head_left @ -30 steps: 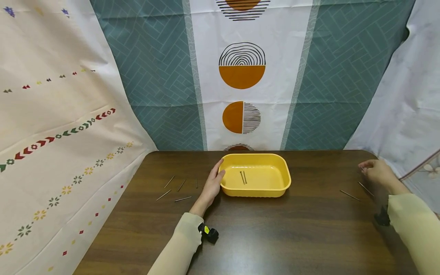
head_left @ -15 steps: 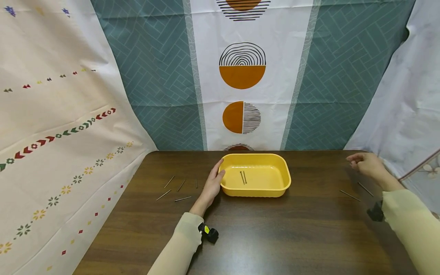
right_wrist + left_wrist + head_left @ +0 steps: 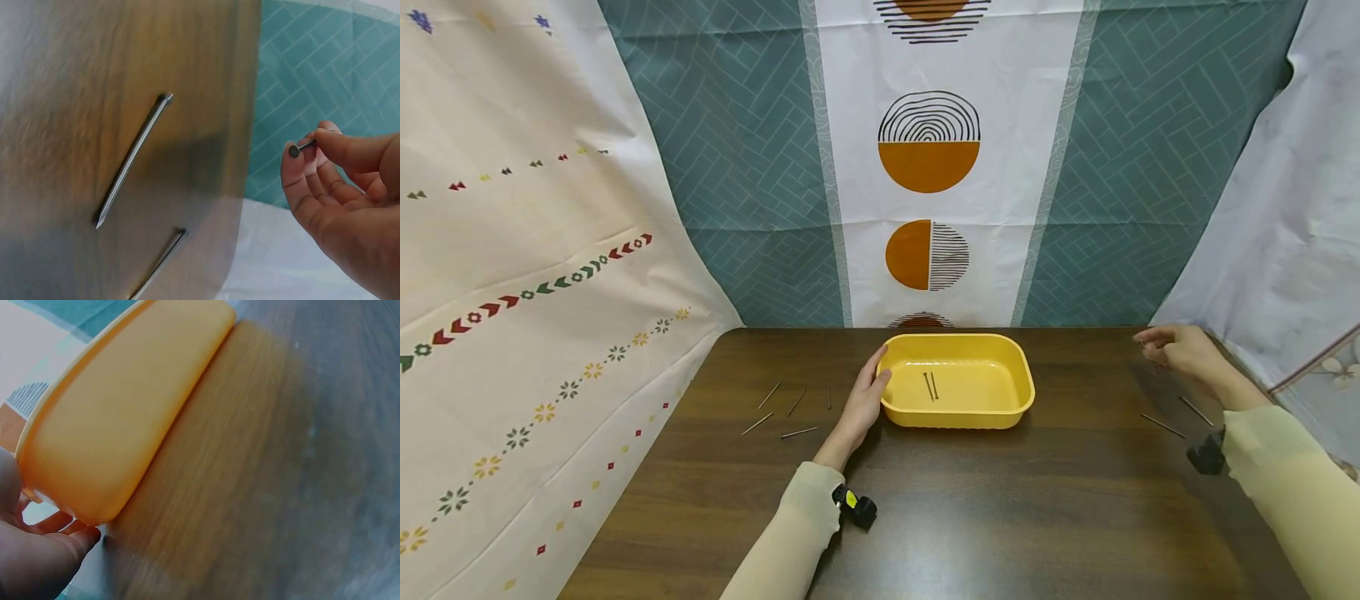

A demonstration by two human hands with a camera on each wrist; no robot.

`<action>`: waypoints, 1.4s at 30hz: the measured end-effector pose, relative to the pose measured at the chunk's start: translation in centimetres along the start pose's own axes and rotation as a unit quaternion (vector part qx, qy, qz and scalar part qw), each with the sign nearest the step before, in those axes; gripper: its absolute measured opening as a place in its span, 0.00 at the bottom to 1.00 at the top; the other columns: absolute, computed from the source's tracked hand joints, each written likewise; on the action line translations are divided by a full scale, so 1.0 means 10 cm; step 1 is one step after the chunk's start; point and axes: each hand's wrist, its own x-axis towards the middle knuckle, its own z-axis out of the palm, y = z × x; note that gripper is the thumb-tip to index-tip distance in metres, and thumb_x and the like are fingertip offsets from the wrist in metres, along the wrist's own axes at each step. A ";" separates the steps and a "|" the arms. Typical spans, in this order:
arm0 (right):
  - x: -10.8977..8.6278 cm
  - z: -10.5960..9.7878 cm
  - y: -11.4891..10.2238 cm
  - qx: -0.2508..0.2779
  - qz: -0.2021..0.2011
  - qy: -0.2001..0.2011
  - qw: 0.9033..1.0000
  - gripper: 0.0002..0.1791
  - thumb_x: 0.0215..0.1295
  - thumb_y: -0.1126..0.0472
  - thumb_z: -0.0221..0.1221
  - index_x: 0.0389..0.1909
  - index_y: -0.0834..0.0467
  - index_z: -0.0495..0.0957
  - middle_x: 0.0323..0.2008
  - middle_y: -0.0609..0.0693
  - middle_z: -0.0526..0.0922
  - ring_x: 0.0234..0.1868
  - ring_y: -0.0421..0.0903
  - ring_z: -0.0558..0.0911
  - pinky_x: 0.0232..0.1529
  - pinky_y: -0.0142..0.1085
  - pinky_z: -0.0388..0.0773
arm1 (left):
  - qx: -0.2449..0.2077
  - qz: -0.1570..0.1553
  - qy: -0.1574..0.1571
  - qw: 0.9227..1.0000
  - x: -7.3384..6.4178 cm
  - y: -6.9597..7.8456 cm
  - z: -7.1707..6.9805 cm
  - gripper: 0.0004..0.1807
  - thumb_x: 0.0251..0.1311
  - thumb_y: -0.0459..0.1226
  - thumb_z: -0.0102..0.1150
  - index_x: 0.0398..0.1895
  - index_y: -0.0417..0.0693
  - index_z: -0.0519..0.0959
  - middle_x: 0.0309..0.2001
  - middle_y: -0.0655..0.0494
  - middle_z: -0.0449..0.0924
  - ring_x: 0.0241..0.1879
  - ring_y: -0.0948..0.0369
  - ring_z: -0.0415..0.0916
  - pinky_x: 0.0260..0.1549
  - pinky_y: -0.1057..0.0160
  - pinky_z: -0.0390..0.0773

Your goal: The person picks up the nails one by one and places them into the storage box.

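In the head view my left hand (image 3: 861, 408) holds the left end of a yellow plastic tray (image 3: 957, 419), thumb at the rim. The left wrist view has fingertips curled against the outer wall of the tray (image 3: 119, 406). Two nails (image 3: 931, 387) lie inside it. Raised over the table's far right is my right hand (image 3: 1187, 358). Between thumb and fingers it pinches a nail (image 3: 302, 149), whose flat head shows in the right wrist view; the rest is hidden. Below that hand two nails lie apart on the wood, a nearer nail (image 3: 132, 161) and another nail (image 3: 159, 265).
Several loose nails (image 3: 797, 404) are scattered on the brown wooden table (image 3: 970, 517), left of the tray. A patterned cloth (image 3: 760, 167) hangs behind the table's back edge. White cloths flank both sides, the right cloth (image 3: 1285, 208) close to my right hand.
My right hand has moved left and slightly up, away from the table's right edge, carrying the pinched nail. My left hand and the tray stay where they were.
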 end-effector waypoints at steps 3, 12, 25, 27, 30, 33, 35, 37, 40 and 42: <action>0.02 0.01 -0.08 0.017 0.007 -0.012 1.000 0.24 0.76 0.71 0.54 0.66 0.82 0.66 0.42 0.55 0.82 0.35 0.38 0.80 0.36 0.36 0.84 | 0.000 0.004 -0.001 1.000 0.01 0.01 0.00 0.29 0.83 0.39 0.42 0.83 0.55 0.57 0.83 0.49 0.49 0.80 0.48 0.50 0.76 0.44 0.55; 0.07 0.07 -0.25 0.070 0.009 -0.038 0.997 0.25 0.78 0.70 0.53 0.68 0.81 0.62 0.44 0.54 0.78 0.33 0.43 0.77 0.39 0.40 0.85 | 0.000 -0.005 0.003 1.000 0.01 0.02 0.01 0.29 0.83 0.40 0.43 0.84 0.58 0.56 0.83 0.51 0.49 0.81 0.50 0.50 0.77 0.45 0.55; 0.09 0.15 -0.42 0.109 -0.009 -0.046 0.993 0.26 0.77 0.70 0.55 0.68 0.82 0.63 0.41 0.45 0.79 0.37 0.36 0.79 0.42 0.39 0.86 | -0.003 0.000 0.001 1.000 0.01 0.02 0.01 0.29 0.83 0.39 0.42 0.83 0.56 0.56 0.83 0.50 0.49 0.81 0.48 0.49 0.77 0.44 0.55; 0.10 0.17 -0.43 0.123 -0.007 -0.046 0.991 0.26 0.77 0.70 0.55 0.67 0.82 0.63 0.40 0.44 0.79 0.38 0.35 0.79 0.42 0.39 0.86 | -0.003 -0.001 0.001 1.000 0.01 0.02 0.01 0.29 0.83 0.39 0.42 0.83 0.56 0.57 0.83 0.50 0.49 0.81 0.48 0.49 0.77 0.44 0.54; 0.10 0.18 -0.45 0.133 -0.004 -0.046 0.990 0.25 0.77 0.70 0.55 0.67 0.82 0.64 0.40 0.43 0.79 0.39 0.34 0.79 0.42 0.39 0.86 | -0.002 -0.006 0.001 1.000 0.01 0.01 0.01 0.29 0.83 0.40 0.43 0.83 0.57 0.56 0.83 0.51 0.49 0.81 0.49 0.49 0.77 0.45 0.54; 0.11 0.20 -0.48 0.138 -0.002 -0.046 0.989 0.25 0.77 0.70 0.56 0.67 0.80 0.65 0.40 0.42 0.79 0.40 0.35 0.79 0.43 0.38 0.86 | -0.002 -0.003 0.000 1.000 0.01 0.02 0.01 0.29 0.83 0.39 0.42 0.84 0.56 0.56 0.83 0.50 0.49 0.81 0.48 0.49 0.77 0.44 0.54; 0.13 0.22 -0.50 0.140 -0.005 -0.048 0.989 0.25 0.77 0.70 0.56 0.68 0.80 0.65 0.41 0.44 0.79 0.39 0.37 0.80 0.43 0.38 0.86 | -0.001 0.000 0.000 1.000 0.01 0.02 0.00 0.29 0.83 0.39 0.42 0.84 0.55 0.56 0.83 0.49 0.49 0.81 0.48 0.49 0.77 0.44 0.54; 0.14 0.24 -0.54 0.140 -0.009 -0.050 0.989 0.26 0.76 0.70 0.56 0.68 0.80 0.64 0.41 0.46 0.79 0.38 0.38 0.80 0.43 0.38 0.86 | -0.002 0.005 0.000 1.000 0.01 0.01 0.00 0.29 0.83 0.39 0.42 0.83 0.54 0.56 0.83 0.48 0.49 0.81 0.47 0.49 0.77 0.44 0.54; 0.16 0.28 -0.60 0.142 -0.011 -0.051 0.989 0.27 0.76 0.70 0.56 0.69 0.80 0.64 0.41 0.49 0.79 0.37 0.39 0.80 0.44 0.40 0.86 | -0.002 0.008 -0.002 1.000 0.01 0.00 0.00 0.29 0.83 0.38 0.42 0.83 0.53 0.56 0.83 0.47 0.50 0.81 0.47 0.49 0.77 0.43 0.54; 0.17 0.32 -0.64 0.141 -0.009 -0.050 0.989 0.26 0.76 0.69 0.56 0.69 0.79 0.64 0.41 0.50 0.79 0.38 0.40 0.81 0.44 0.39 0.87 | -0.003 0.006 -0.003 1.000 0.01 0.00 0.00 0.29 0.84 0.39 0.42 0.83 0.54 0.56 0.83 0.48 0.50 0.81 0.48 0.49 0.77 0.44 0.54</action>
